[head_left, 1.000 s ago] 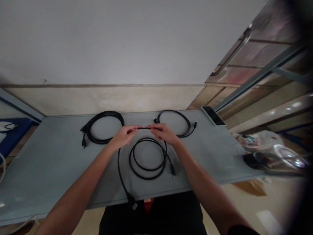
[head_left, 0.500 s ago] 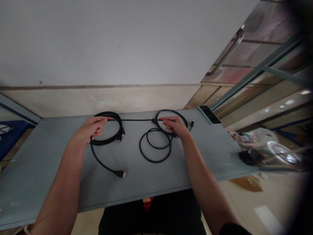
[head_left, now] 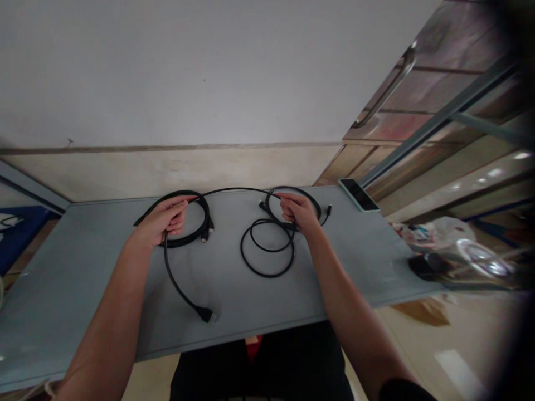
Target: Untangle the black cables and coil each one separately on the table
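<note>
My left hand (head_left: pixel 165 218) is closed around a thin black cable (head_left: pixel 238 189), over a coiled black cable (head_left: pixel 184 240) whose plugs (head_left: pixel 207 231) lie beside it. The thin cable arcs slackly across the table's back to my right hand (head_left: pixel 297 211), which pinches it above a second coil (head_left: pixel 292 192). A length drops from my left hand to a black plug (head_left: pixel 206 315) lying on the grey table (head_left: pixel 83 289). A looser black cable loop (head_left: pixel 267 267) lies between my hands, touching neither.
A smartphone (head_left: pixel 358 195) lies at the table's back right corner. A wall (head_left: pixel 167 167) rises behind the table. To the right stand a door with a metal handle (head_left: pixel 387 86) and a heap of plastic and clutter (head_left: pixel 455 256). A blue cloth (head_left: pixel 20 234) lies at the left.
The cable between my hands has gone from taut and straight to a slack arc. My left hand has shifted slightly right, and the loose plug has slid toward me.
</note>
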`<state>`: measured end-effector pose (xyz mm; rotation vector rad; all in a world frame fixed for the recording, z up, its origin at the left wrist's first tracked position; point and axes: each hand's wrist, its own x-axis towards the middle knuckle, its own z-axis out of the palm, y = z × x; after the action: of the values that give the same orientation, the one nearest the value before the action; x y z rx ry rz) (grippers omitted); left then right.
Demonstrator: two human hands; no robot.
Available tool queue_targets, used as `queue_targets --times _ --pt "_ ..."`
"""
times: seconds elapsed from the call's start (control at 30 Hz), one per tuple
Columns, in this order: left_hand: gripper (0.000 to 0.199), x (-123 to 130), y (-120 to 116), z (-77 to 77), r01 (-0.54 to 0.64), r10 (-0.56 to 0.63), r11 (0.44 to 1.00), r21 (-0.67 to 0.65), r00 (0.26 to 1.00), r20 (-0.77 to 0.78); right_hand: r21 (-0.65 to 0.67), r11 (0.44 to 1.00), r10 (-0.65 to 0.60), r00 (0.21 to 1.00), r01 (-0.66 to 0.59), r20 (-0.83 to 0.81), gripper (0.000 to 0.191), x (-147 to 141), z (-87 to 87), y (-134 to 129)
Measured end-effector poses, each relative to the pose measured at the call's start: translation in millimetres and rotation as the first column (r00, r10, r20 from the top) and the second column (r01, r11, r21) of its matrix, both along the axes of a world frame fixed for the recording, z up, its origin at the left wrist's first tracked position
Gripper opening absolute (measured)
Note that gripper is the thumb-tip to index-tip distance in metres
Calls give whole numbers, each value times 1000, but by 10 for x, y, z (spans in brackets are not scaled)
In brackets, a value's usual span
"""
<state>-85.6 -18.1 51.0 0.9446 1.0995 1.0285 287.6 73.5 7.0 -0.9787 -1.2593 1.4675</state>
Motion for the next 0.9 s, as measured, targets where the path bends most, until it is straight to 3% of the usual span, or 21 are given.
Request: queue_targets --times 0.2,0.27,0.37,0.43,0.53,0.67,0.77,0.9 --pt "41 298 46 -54 -176 193 965 193 978 -76 155 944 -289 957 292 -41 30 -201 -20 -56" --pt "42 357 51 -90 -143 172 965 221 978 -119 168 929 -326 944 329 -49 31 -242 -33 -69" --pt "46 412 52 -134 -18 50 981 191 985 -164 133 935 -325 944 329 -55 36 -282 -54 -96" --pt "50 443 56 -158 26 6 983 181 985 -175 94 963 -248 967 252 -52 38 -310 -63 -127" --pt "53 487 69 -196 8 41 972 234 979 -201 44 997 -61 997 63 -45 38 -367 -66 -190" --pt "47 551 58 -227 -5 104 950 312 948 -301 -12 994 103 991 -105 -85 35 -449 -58 -279" --pt "44 646 17 -214 21 154 930 366 884 -442 -65 971 221 967 -230 -122 36 -509 -56 -356" --pt "36 805 -26 -196 157 153 882 445 797 -585 -153 887 418 899 -435 -135 45 -579 -67 -454"
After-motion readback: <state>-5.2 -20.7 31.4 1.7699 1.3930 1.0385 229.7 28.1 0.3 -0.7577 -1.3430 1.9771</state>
